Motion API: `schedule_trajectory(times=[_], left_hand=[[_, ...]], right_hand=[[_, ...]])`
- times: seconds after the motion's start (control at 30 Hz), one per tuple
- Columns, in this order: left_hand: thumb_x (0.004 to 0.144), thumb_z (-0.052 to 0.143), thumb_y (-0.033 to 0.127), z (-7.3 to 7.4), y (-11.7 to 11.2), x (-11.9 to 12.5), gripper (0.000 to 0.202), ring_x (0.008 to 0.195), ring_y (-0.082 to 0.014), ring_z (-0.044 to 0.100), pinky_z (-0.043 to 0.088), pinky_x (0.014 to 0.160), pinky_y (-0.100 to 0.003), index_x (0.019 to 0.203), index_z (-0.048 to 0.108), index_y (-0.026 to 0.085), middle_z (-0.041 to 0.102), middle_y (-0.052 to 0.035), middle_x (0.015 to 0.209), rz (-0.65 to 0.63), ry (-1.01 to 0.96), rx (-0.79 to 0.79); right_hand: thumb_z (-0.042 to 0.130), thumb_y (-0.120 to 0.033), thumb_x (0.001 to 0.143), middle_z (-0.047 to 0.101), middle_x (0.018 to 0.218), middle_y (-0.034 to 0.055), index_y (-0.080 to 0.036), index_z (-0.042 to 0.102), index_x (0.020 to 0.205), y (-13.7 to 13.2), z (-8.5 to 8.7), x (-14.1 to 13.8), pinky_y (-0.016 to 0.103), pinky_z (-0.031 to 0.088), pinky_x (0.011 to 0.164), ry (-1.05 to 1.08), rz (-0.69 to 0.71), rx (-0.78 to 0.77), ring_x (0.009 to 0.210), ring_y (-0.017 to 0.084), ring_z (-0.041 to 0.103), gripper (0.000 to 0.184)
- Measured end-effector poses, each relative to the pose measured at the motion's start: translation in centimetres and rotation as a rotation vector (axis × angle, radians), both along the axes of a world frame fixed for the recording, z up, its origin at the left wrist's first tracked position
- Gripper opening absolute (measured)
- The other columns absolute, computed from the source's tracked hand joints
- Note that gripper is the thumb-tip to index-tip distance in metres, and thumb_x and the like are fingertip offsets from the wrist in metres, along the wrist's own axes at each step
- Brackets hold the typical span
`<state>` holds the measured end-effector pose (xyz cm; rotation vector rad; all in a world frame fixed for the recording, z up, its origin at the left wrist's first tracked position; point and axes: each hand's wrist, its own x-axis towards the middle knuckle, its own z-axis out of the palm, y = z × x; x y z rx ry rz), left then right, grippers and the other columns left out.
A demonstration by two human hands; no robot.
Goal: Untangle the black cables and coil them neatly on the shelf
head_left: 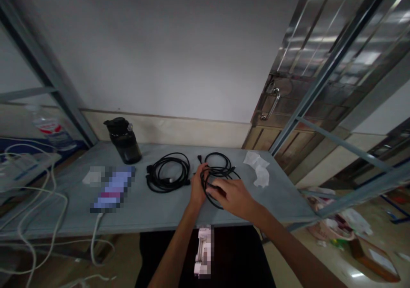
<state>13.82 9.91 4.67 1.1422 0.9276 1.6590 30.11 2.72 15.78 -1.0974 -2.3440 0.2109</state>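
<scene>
Both of my hands are on a black cable (219, 156) that lies partly looped on the grey table. My left hand (199, 184) has its fingers wrapped round the near side of the loops. Thumb and fingers of my right hand (229, 196) pinch a strand of the same cable, a little to the right and nearer to me. One black plug (200, 158) sticks out past my left fingertips. Just left of my hands rests a second black cable (168, 173), wound into a round coil with its plugs showing.
A black bottle (124, 141) stands by the wall, with a phone (113, 189) in front of it on a white charging cable (95, 237). Crumpled tissue (259, 168) lies at the right. Metal posts (323, 81) rise at the table's ends.
</scene>
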Motion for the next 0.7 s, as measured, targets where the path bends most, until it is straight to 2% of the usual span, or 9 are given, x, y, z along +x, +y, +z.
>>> schedule_trajectory(times=[0.1, 0.2, 0.27, 0.37, 0.43, 0.53, 0.63, 0.7], left_hand=[[0.093, 0.076, 0.039, 0.2, -0.2, -0.1, 0.033, 0.095, -0.0289, 0.076, 0.059, 0.084, -0.039, 0.121, 0.081, 0.023, 0.083, -0.01, 0.108, -0.055, 0.063, 0.012], [0.099, 0.071, 0.048, 0.6, -0.5, -0.1, 0.033, 0.087, -0.0285, 0.074, 0.058, 0.077, -0.039, 0.117, 0.081, 0.023, 0.078, -0.0087, 0.094, -0.067, 0.045, 0.023], [0.105, 0.063, 0.053, 0.9, -0.8, 0.0, 0.035, 0.089, -0.0297, 0.074, 0.06, 0.082, -0.043, 0.114, 0.08, 0.024, 0.077, -0.0095, 0.094, -0.071, 0.013, 0.022], [0.103, 0.066, 0.06, 1.6, -1.3, -0.1, 0.037, 0.102, -0.0335, 0.074, 0.061, 0.096, -0.049, 0.108, 0.08, 0.026, 0.079, -0.0121, 0.106, -0.118, -0.017, 0.012], [0.105, 0.061, 0.068, 2.0, -1.5, -0.3, 0.047, 0.103, -0.0352, 0.076, 0.063, 0.095, -0.051, 0.104, 0.079, 0.025, 0.079, -0.013, 0.103, -0.183, -0.041, -0.019], [0.108, 0.041, 0.082, 2.8, -1.5, -0.8, 0.069, 0.096, -0.0358, 0.079, 0.066, 0.083, -0.051, 0.097, 0.076, 0.023, 0.077, -0.0139, 0.092, -0.345, -0.148, -0.123], [0.106, 0.048, 0.084, 3.3, -1.4, -1.5, 0.065, 0.099, -0.0352, 0.08, 0.067, 0.083, -0.049, 0.094, 0.072, 0.024, 0.077, -0.0129, 0.09, -0.472, -0.337, -0.238], [0.105, 0.058, 0.076, 3.3, -1.3, -2.0, 0.055, 0.1, -0.0334, 0.079, 0.067, 0.083, -0.048, 0.086, 0.067, 0.026, 0.074, -0.011, 0.086, -0.473, -0.441, -0.268]], right_hand=[[0.068, -0.048, 0.113, 0.08, 0.09, 0.0039, -0.025, 0.073, 0.117, 0.3, -2.3, -0.6, 0.031, 0.046, 0.071, -0.075, 0.046, -0.094, 0.08, 0.024, 0.075, 0.024], [0.065, -0.042, 0.115, 0.08, 0.088, 0.0026, -0.026, 0.074, 0.12, 1.0, -2.7, 0.2, 0.031, 0.047, 0.07, -0.074, 0.057, -0.162, 0.076, 0.023, 0.075, 0.019], [0.057, -0.04, 0.119, 0.083, 0.097, 0.0047, -0.026, 0.075, 0.127, 1.6, -2.3, 0.9, 0.031, 0.05, 0.074, -0.046, 0.07, -0.172, 0.081, 0.024, 0.077, 0.024], [0.054, -0.042, 0.12, 0.085, 0.113, 0.0079, -0.027, 0.075, 0.136, 2.5, -1.7, 1.6, 0.032, 0.055, 0.082, -0.005, 0.068, -0.161, 0.092, 0.025, 0.081, 0.03], [0.058, -0.046, 0.119, 0.085, 0.109, 0.0076, -0.027, 0.077, 0.131, 3.1, -1.6, 1.7, 0.032, 0.054, 0.08, -0.021, 0.052, -0.151, 0.09, 0.025, 0.081, 0.03], [0.064, -0.051, 0.115, 0.083, 0.093, 0.006, -0.025, 0.08, 0.118, 3.7, -1.7, 1.6, 0.031, 0.049, 0.072, -0.112, 0.027, -0.112, 0.076, 0.024, 0.078, 0.031], [0.072, -0.05, 0.11, 0.081, 0.086, 0.006, -0.025, 0.081, 0.111, 4.2, -1.3, 1.9, 0.031, 0.043, 0.067, -0.224, 0.011, -0.061, 0.072, 0.025, 0.074, 0.026], [0.077, -0.043, 0.107, 0.08, 0.085, 0.0058, -0.025, 0.08, 0.104, 4.7, -0.5, 2.6, 0.031, 0.038, 0.066, -0.28, 0.0, -0.043, 0.072, 0.025, 0.073, 0.019]])
